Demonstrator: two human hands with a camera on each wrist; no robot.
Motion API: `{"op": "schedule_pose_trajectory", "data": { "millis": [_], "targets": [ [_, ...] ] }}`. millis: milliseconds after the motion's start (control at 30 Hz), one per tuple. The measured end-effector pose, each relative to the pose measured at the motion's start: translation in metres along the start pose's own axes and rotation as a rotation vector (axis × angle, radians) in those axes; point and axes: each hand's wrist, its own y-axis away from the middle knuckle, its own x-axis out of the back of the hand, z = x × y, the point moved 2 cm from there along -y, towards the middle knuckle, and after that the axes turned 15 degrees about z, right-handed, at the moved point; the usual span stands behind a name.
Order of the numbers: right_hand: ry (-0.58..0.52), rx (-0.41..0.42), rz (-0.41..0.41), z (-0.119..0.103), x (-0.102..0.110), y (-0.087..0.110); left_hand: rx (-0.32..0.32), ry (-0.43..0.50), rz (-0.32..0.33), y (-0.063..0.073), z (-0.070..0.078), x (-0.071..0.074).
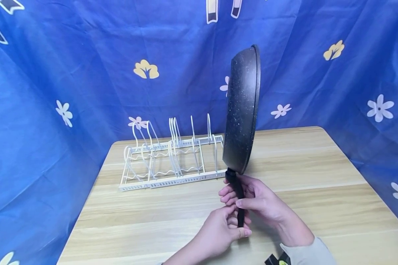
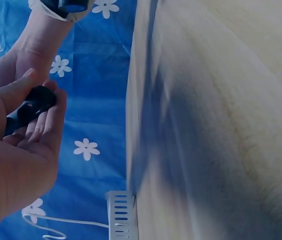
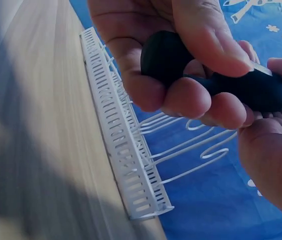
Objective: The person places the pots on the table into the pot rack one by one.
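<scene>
A black speckled frying pan [image 1: 240,106] stands upright in the air, its rim facing right and its handle [image 1: 233,179] pointing down. My right hand [image 1: 263,202] grips the upper part of the handle, thumb in front. Lower down, my left hand [image 1: 217,230] holds the handle near its end between thumb and fingers. From the left wrist view, the rounded handle end [image 2: 42,98] shows within the left hand [image 2: 18,160]. In the right wrist view, fingers curl around the dark handle [image 3: 161,60]. The pan's inside is hidden.
A white wire rack [image 1: 185,179] with upright loops stands on the wooden table [image 1: 136,217], left of the pan and behind the hands. Blue patterned cloth [image 1: 185,73] hangs around the back and sides. A small black object [image 1: 275,259] sits by the right sleeve.
</scene>
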Motion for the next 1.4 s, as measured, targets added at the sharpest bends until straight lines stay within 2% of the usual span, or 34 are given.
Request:
{"op": "schedule_pose_trajectory", "data": {
  "millis": [133,300,667,933,1167,1400],
  "targets": [
    [0.007,0.022,-0.03,-0.005,-0.005,-0.004,-0.044,-0.031,0.03,0.002,0.004,0.002],
    [0.013,0.032,-0.059,-0.011,-0.012,-0.01,-0.07,-0.072,0.067,0.004,0.01,0.005],
    [-0.001,0.012,-0.109,-0.012,-0.019,-0.014,-0.07,-0.079,0.093,0.014,0.016,0.008],
    [0.028,0.012,-0.127,-0.009,-0.02,-0.021,-0.04,-0.084,0.129,0.015,0.014,0.011],
    [0.057,-0.059,-0.11,0.001,-0.02,-0.029,-0.009,-0.044,0.148,0.016,0.009,0.012],
    [0.071,-0.154,-0.071,0.011,-0.017,-0.033,0.027,-0.045,0.15,0.017,0.004,0.012]
  ]
}}
